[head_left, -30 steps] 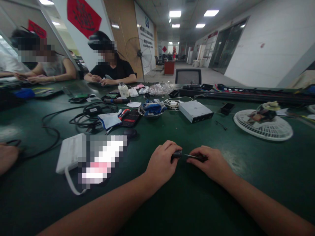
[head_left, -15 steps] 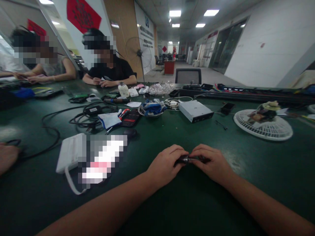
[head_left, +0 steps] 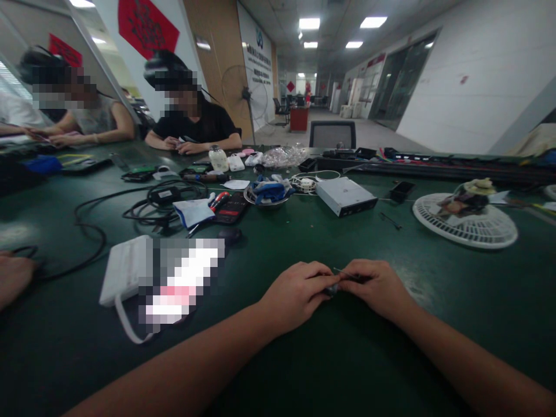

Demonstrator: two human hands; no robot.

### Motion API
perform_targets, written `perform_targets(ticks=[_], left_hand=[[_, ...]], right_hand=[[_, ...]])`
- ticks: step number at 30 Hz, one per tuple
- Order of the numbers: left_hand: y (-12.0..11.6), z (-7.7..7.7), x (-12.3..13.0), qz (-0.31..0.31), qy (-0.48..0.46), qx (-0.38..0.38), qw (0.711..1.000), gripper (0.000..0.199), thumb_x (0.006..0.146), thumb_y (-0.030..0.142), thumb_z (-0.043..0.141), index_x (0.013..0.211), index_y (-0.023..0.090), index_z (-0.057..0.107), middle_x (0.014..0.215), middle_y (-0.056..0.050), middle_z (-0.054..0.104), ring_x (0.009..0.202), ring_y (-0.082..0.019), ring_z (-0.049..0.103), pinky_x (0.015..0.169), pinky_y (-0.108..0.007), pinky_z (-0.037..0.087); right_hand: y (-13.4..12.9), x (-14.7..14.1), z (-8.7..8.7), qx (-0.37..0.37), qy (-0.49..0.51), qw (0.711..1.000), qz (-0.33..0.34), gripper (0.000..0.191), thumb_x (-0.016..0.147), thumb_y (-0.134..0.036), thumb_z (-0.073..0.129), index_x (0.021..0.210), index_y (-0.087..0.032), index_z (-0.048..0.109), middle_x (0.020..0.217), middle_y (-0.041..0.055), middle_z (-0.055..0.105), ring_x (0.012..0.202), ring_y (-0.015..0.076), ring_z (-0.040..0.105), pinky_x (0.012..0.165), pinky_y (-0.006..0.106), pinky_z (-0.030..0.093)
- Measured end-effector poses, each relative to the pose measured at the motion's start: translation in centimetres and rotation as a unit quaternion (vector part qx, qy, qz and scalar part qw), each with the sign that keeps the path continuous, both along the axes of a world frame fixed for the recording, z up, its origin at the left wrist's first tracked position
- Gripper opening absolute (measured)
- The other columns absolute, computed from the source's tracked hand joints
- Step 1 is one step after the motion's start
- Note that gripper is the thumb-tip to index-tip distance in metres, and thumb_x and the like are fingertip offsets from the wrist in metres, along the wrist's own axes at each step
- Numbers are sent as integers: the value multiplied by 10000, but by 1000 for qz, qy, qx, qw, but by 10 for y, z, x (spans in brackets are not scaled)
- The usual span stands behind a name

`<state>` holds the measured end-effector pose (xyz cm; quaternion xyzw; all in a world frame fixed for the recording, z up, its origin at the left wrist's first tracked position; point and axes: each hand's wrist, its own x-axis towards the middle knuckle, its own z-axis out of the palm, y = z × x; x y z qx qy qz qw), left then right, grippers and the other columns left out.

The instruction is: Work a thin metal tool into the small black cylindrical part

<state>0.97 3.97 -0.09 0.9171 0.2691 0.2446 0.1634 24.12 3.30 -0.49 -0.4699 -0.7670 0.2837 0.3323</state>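
Observation:
Over the dark green table (head_left: 269,370), my left hand (head_left: 295,295) is closed around a small dark, shiny metallic part (head_left: 332,289), mostly covered by the fingers. Its exact kind cannot be made out. My right hand (head_left: 377,286) meets it from the right, with thumb and fingers pinched on a thin metal rod (head_left: 345,273). The rod's tip points left, just above the small part, and its other end is hidden in the right hand. Fingertips of both hands nearly touch at the part.
Left of my hands lie a white box (head_left: 125,269) with a white cable and a blurred lit screen (head_left: 186,284). Beyond are a bowl with blue cloth (head_left: 269,191), a grey drive (head_left: 345,196) and a white fan grille (head_left: 464,223). Another person's hand (head_left: 15,278) rests at the left edge.
The rod's tip has come up off the small part and now angles up and left. Left fingers have shifted over the part, hiding more of it.

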Motion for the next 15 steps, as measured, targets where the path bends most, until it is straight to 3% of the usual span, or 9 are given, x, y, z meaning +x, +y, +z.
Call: perform_targets(ticks=[10,15], left_hand=[[-1,4,1,12,-5,-25,1000,348,942,214,616,1290,220,587,1276,-62,663,1161,-204,620,986,-387,503],[-3,3,3,30,-20,-25,999,323,943,177,600,1263,221,590,1297,-44,655,1162,-190,613,993,-374,495]], right_hand=[[-4,-2,3,73,-48,996,-28,85,849,-299,705,824,-220,724,771,4,701,644,139,635,592,268,486],[-8,-6,6,69,-57,995,-39,89,855,-282,674,915,-219,693,786,4,697,647,144,630,587,269,481]])
